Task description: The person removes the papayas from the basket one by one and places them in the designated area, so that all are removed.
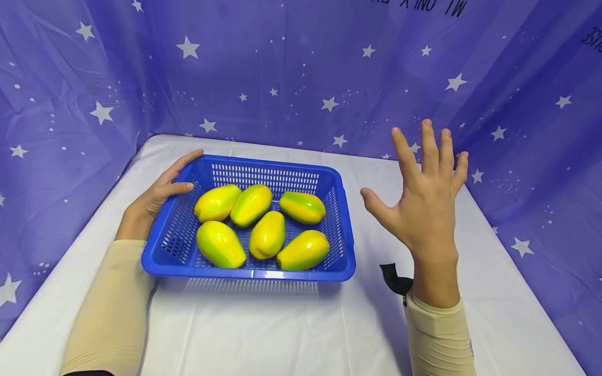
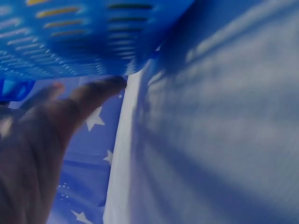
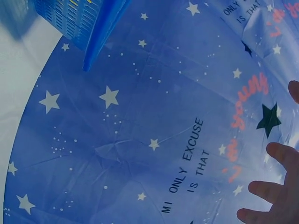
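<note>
A blue plastic basket (image 1: pixel 202 270) with slotted walls is in the head view, left of centre. In it lie several glossy yellow-and-green fruits (image 1: pixel 267 235), shaped like small papayas or mangoes. My left hand (image 1: pixel 152 201) holds the basket by its left side, thumb over the rim. The left wrist view shows the basket's slotted underside (image 2: pixel 84 42) above the white cloth, with a gap between them. My right hand (image 1: pixel 425 209) is raised to the right of the basket, fingers spread, touching nothing. In the right wrist view only some of its fingers (image 3: pixel 268 191) show.
A white cloth (image 1: pixel 235 334) covers the table. Purple-blue curtains (image 1: pixel 301 78) with white stars hang behind it and on both sides. A black strap (image 1: pixel 397 282) sticks out by the right wrist.
</note>
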Demonstrator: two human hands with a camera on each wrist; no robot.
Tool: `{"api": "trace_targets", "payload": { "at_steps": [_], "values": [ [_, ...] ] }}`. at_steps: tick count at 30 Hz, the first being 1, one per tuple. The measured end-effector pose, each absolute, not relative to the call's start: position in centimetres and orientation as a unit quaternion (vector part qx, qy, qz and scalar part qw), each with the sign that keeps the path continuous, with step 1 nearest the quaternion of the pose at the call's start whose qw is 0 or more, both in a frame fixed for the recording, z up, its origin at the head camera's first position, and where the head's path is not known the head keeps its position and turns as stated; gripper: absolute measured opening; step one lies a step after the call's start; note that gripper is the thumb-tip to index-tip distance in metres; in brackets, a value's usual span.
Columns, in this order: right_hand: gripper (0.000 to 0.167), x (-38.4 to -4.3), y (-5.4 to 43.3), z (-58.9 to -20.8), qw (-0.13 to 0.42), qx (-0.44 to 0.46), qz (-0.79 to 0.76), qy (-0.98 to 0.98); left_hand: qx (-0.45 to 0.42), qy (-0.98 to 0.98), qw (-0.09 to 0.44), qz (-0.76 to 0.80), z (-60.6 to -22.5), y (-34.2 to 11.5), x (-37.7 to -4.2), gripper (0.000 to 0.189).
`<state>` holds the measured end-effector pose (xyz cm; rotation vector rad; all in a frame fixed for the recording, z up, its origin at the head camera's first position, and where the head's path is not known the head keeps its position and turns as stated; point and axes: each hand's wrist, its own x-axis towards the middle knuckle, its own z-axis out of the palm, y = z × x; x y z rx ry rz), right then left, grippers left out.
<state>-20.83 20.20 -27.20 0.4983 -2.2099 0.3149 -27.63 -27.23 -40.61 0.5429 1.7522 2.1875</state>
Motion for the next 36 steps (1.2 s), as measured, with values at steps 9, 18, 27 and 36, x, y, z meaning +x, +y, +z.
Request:
{"api": "trace_targets", "payload": {
  "at_steps": [9,18,27,36],
  "values": [
    [0.084,-20.9,19.2,-26.8,0.405,0.238,0.145,-0.871,0.245,0.588,0.130,0.759,-41.1,-26.3,-28.5,0.067],
    [0.084,-21.3,16.5,-22.6,0.346,0.260,0.212,-0.876,0.221,0.596,0.138,0.760,-41.2,-24.2,-29.0,0.067],
    [0.082,-22.7,11.8,-19.9,0.270,0.264,0.233,-0.896,0.202,0.607,0.131,0.757,-41.2,-22.7,-29.3,0.068],
    [0.084,-25.2,8.9,-21.9,0.174,0.246,0.225,-0.927,0.196,0.614,0.141,0.752,-41.4,-20.0,-29.8,0.072]
  ]
}}
